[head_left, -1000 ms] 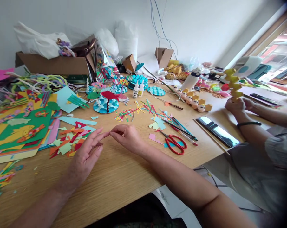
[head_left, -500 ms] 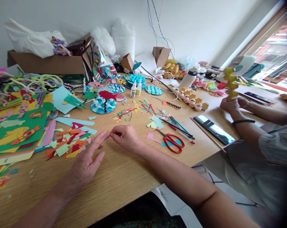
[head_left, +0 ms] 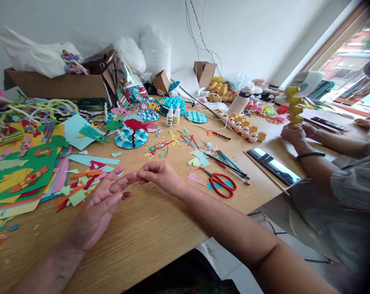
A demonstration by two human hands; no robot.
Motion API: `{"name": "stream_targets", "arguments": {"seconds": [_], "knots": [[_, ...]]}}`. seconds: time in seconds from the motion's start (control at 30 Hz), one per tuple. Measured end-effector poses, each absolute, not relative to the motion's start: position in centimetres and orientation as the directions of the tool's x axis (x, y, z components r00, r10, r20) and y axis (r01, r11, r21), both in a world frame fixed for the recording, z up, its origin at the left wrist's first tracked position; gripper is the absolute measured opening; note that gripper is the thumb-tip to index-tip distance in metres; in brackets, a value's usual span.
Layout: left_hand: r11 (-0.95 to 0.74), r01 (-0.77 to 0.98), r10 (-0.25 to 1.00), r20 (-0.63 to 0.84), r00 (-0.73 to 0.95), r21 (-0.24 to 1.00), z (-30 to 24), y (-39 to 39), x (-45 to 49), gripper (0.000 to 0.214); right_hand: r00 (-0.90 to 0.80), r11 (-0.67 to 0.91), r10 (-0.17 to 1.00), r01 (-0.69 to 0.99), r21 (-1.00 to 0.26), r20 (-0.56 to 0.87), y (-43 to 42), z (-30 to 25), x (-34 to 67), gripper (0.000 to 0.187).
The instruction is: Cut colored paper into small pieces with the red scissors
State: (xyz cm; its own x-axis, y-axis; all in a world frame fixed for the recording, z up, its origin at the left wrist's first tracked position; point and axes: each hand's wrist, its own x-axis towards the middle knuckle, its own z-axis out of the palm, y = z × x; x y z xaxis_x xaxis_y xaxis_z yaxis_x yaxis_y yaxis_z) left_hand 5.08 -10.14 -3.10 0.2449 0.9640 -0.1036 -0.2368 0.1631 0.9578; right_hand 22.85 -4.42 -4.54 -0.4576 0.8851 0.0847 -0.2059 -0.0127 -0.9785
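Observation:
My left hand (head_left: 103,204) is open above the wooden table, palm turned up toward the right hand. Its fingers are stretched out and slightly apart. Thumb and forefinger of my right hand (head_left: 158,175) are pinched together at the left fingertips; whatever sits between them is too small to make out. Cut paper scraps (head_left: 77,192) in orange, red and pale green lie just beyond my left hand. To the right of my right hand are red-handled scissors (head_left: 222,185). A red paper fish (head_left: 135,125) stands on a blue round base (head_left: 123,141) farther back.
Two glue bottles (head_left: 173,116) stand mid-table, near thin paper strips (head_left: 187,141). Coloured sheets (head_left: 22,171) are stacked at left. A phone (head_left: 273,167) and a wooden stick (head_left: 261,169) lie at right. There a co-worker's hands (head_left: 295,134) hold a yellow egg-carton strip (head_left: 293,104).
My left hand has turned so that its palm faces up more, with fingers spreading. The right hand stays pinched at the left fingertips. The view has shifted slightly.

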Motion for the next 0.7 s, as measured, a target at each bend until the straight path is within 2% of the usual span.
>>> {"name": "stream_targets", "arguments": {"seconds": [0.1,0.3,0.7], "knots": [[0.198,-0.320,0.962,-0.121,0.246,0.926,-3.00,-10.13,5.04,0.054,-0.493,-0.061,0.866,-0.274,-0.960,0.086,-4.51,-4.38,22.96,0.023],[0.214,-0.365,0.960,-0.126,0.250,0.906,-2.92,-10.10,4.90,0.053,-0.543,-0.162,0.838,-0.343,-0.926,0.055,-4.58,-4.27,23.12,0.023],[0.239,-0.254,0.945,-0.165,0.283,0.937,-3.24,-10.21,5.18,0.048,-0.508,-0.256,0.859,-0.327,-0.909,-0.059,-4.62,-4.81,22.95,0.027]]}}
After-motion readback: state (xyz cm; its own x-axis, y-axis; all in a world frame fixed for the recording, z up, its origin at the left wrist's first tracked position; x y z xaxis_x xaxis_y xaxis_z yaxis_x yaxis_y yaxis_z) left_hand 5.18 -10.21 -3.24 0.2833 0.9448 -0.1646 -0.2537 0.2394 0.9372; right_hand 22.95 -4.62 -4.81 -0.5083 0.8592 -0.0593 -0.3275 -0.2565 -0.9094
